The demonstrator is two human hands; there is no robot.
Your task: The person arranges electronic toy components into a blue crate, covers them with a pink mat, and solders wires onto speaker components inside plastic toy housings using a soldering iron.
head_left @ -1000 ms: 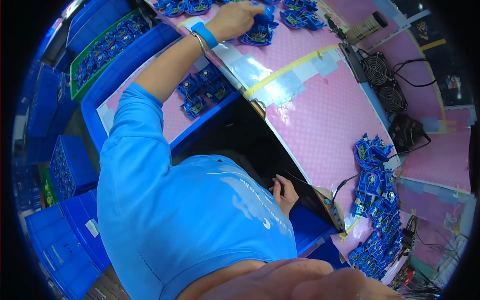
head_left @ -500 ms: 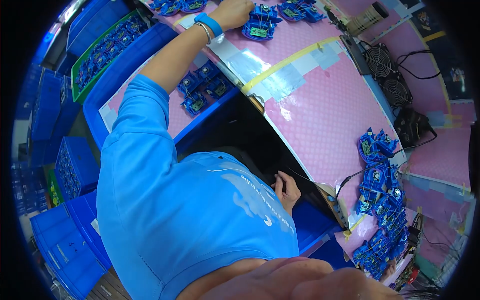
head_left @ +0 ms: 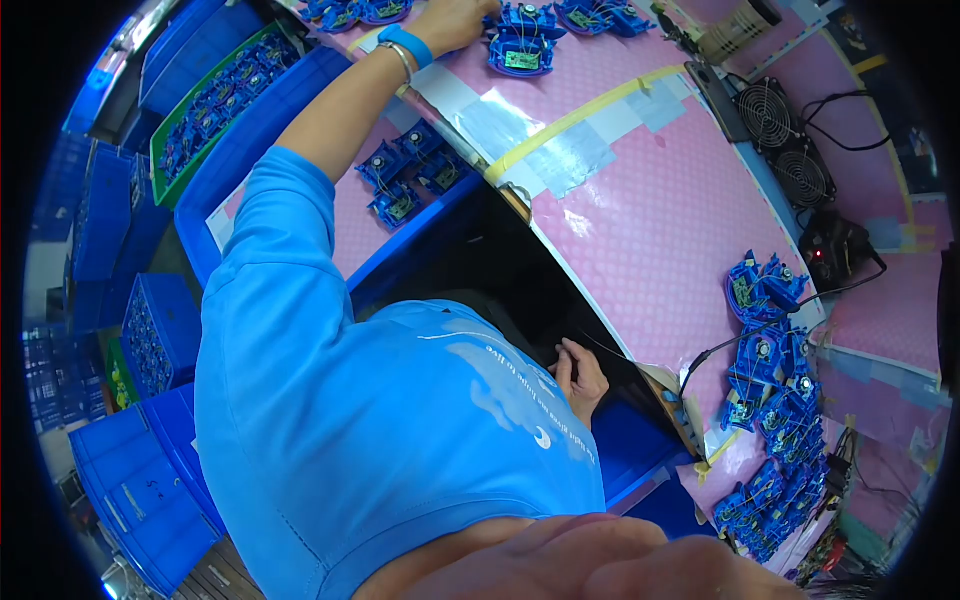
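Fans point(head_left: 767, 113) and blue assemblies point(head_left: 762, 352) edge the pink bench point(head_left: 630, 240); whether left fingers point(head_left: 487, 9) grasp is unclear, right fingers point(head_left: 585, 360) slack.

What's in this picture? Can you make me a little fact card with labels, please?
Left hand: stretched out, right beside blue parts; I can't tell if it touches them
Right hand: between the blue shirt and the pink worktable, fingers bent
Left wrist: blue band, metal bracelet
Green tray: filled with similar blue parts
Fans: two, black
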